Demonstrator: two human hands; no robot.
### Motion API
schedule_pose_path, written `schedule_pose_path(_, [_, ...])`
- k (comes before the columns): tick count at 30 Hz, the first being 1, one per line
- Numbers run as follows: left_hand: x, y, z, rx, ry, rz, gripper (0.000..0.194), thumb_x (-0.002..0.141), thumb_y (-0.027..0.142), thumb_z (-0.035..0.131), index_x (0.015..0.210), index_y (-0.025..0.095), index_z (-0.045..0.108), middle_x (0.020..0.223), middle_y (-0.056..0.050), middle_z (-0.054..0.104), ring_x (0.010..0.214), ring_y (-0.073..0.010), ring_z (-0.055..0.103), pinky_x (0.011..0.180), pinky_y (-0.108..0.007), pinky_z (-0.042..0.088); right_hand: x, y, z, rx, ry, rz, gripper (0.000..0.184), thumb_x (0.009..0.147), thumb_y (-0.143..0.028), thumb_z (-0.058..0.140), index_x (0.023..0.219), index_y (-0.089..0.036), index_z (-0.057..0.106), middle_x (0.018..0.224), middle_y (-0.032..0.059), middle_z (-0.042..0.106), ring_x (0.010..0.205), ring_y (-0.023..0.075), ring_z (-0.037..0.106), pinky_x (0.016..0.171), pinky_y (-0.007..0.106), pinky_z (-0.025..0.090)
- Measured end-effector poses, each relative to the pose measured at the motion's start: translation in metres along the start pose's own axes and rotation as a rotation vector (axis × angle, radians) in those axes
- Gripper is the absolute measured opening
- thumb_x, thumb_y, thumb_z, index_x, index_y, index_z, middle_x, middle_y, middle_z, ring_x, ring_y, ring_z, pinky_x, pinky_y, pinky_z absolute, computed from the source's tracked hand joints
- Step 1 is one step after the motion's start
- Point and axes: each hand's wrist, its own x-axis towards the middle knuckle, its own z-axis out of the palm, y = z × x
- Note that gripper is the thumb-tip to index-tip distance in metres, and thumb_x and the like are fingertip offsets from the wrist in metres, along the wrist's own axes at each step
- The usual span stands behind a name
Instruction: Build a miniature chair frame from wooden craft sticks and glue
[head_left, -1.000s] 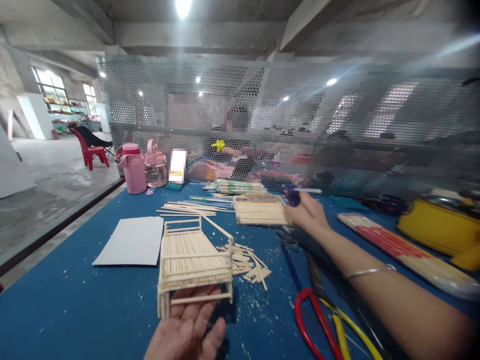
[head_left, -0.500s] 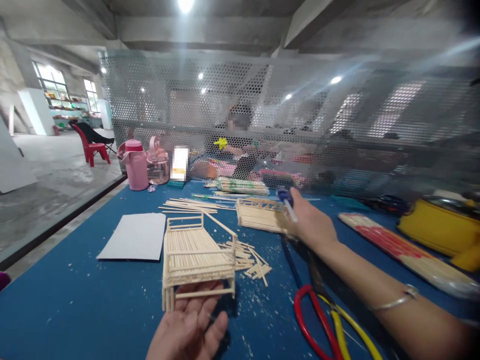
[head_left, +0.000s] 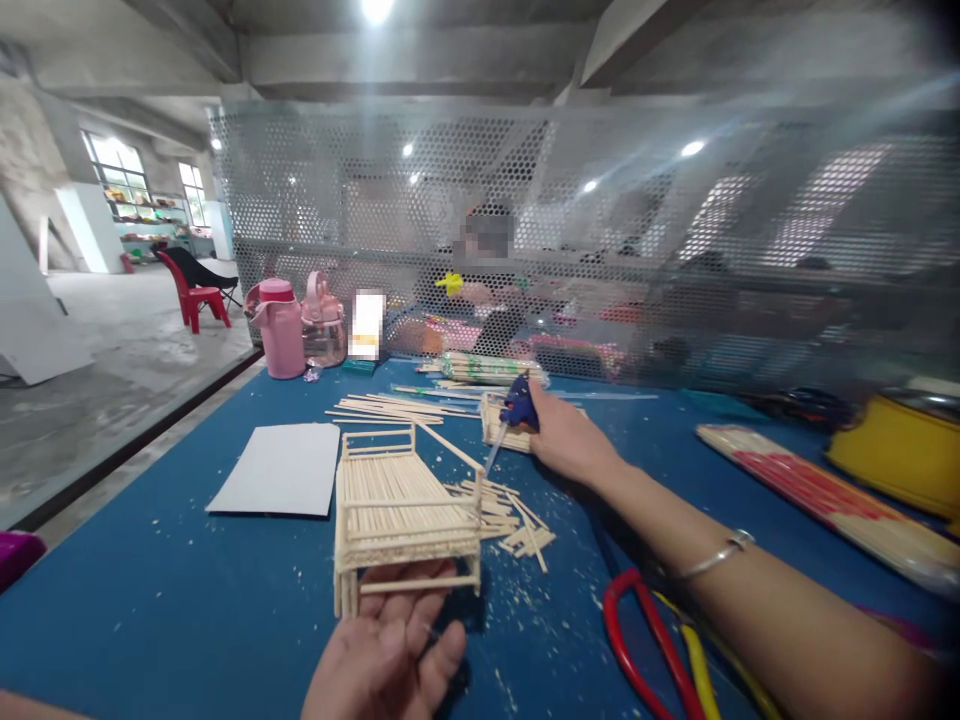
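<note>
A miniature bed made of pale wooden sticks, with a slatted top and raised rails, is in front of me. My left hand is palm up beneath its near side, fingers under the lower rail and thumb apart, supporting it. A slanted stick runs from the back rail to the right front post. In my right hand is a blue glue gun, with a translucent stick jutting toward that post's top. Behind this hand, a second small stick piece is partly hidden.
Cut sticks lie right of the bed; longer sticks lie behind it. White card is at left. Red-handled shears and yellow handles lie under my right arm. A pink jug stands before the mesh screen.
My right hand has moved left with the glue gun, from over the second stick piece toward the bed's right post. My left hand stays under the bed. The view has shifted slightly.
</note>
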Motion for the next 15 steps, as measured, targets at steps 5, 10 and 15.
schedule_pose_path(5, [-0.004, 0.002, 0.014, -0.015, 0.085, 0.036, 0.03, 0.078, 0.019, 0.062, 0.107, 0.025, 0.067, 0.116, -0.007, 0.064, 0.122, -0.0252, 0.049, 0.095, -0.033, 0.046, 0.0, 0.017, -0.008, 0.138, 0.011, -0.07, 0.071, 0.08, -0.024, 0.045, 0.144, -0.006, 0.017, 0.127, 0.0209, 0.055, 0.11, 0.0292, 0.056, 0.086, 0.038, 0.046])
schedule_pose_path(10, [-0.005, 0.001, 0.012, -0.014, 0.086, 0.008, 0.031, 0.077, 0.02, 0.063, 0.107, 0.026, 0.067, 0.116, -0.006, 0.064, 0.122, -0.0252, 0.049, 0.093, -0.032, 0.047, 0.006, 0.037, -0.015, 0.17, 0.07, -0.105, 0.071, 0.078, -0.022, 0.047, 0.143, -0.009, 0.021, 0.13, 0.0181, 0.052, 0.116, 0.029, 0.053, 0.094, 0.041, 0.043])
schedule_pose_path(15, [-0.006, 0.001, 0.007, -0.022, 0.076, -0.003, 0.032, 0.077, 0.021, 0.063, 0.108, 0.024, 0.067, 0.114, -0.008, 0.065, 0.118, -0.0254, 0.052, 0.092, -0.033, 0.048, 0.007, 0.034, -0.014, 0.189, 0.169, 0.138, 0.076, 0.072, -0.017, 0.049, 0.141, -0.001, 0.022, 0.132, 0.0237, 0.047, 0.119, 0.031, 0.05, 0.097, 0.041, 0.041])
